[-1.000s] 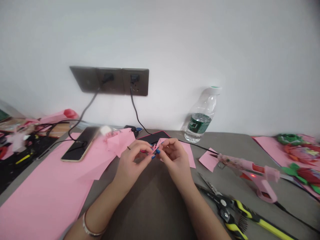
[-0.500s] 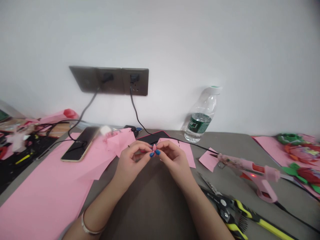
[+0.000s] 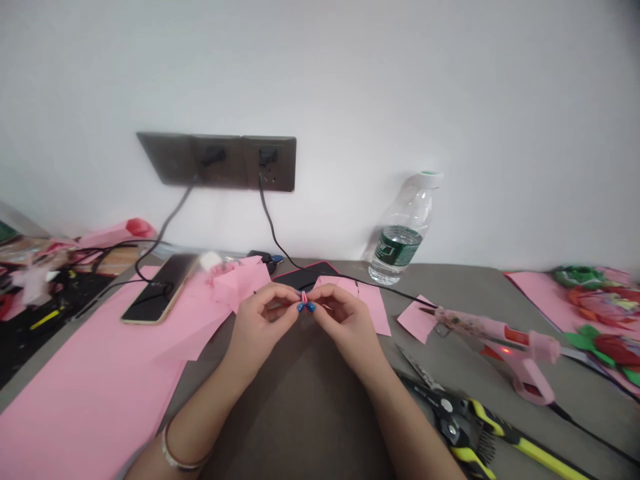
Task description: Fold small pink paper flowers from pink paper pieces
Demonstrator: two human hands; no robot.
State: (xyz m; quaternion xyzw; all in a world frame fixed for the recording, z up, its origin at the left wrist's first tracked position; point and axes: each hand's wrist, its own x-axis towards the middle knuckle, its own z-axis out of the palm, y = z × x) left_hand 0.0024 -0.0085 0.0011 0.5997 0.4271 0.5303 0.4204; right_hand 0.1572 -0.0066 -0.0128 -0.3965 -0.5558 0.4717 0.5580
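A small folded piece of pink paper stands pinched upright between my fingertips, above the table's middle. My left hand and my right hand meet at it, blue-painted nails side by side. Most of the fold is hidden by my fingers. Under my hands lie loose pink paper sheets, and a large pink sheet spreads out to the left.
A hot glue gun and yellow-handled pliers lie to the right, near a small pink square. Further off are a phone, a water bottle, paper flowers, and cables running up to wall sockets.
My hands have drawn closer together, and the pink paper between them now looks narrower, pinched into a small upright fold.
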